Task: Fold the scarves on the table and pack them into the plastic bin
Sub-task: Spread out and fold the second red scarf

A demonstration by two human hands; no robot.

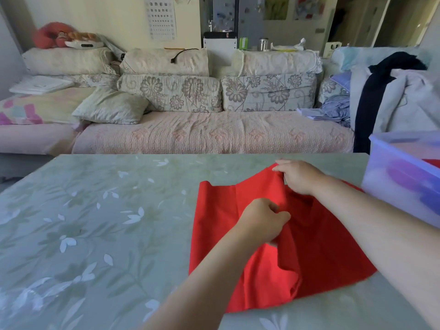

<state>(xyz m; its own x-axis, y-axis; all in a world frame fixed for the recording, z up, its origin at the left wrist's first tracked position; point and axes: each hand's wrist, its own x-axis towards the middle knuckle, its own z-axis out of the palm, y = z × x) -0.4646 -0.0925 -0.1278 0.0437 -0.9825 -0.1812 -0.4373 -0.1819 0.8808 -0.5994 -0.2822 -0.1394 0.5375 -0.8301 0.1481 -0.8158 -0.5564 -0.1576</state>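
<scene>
red scarf [214, 222] lies just left of plastic bin [392, 163] | our right hand [297, 176], nearer the bin, pinches its far edge | our left hand [262, 220] pinches the raised fold | fold runs roughly alongside the bin

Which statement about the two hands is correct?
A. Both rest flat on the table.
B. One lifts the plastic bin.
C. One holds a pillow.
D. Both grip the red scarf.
D: the left hand and the right hand each pinch a raised fold of the red scarf lying on the table.
</scene>
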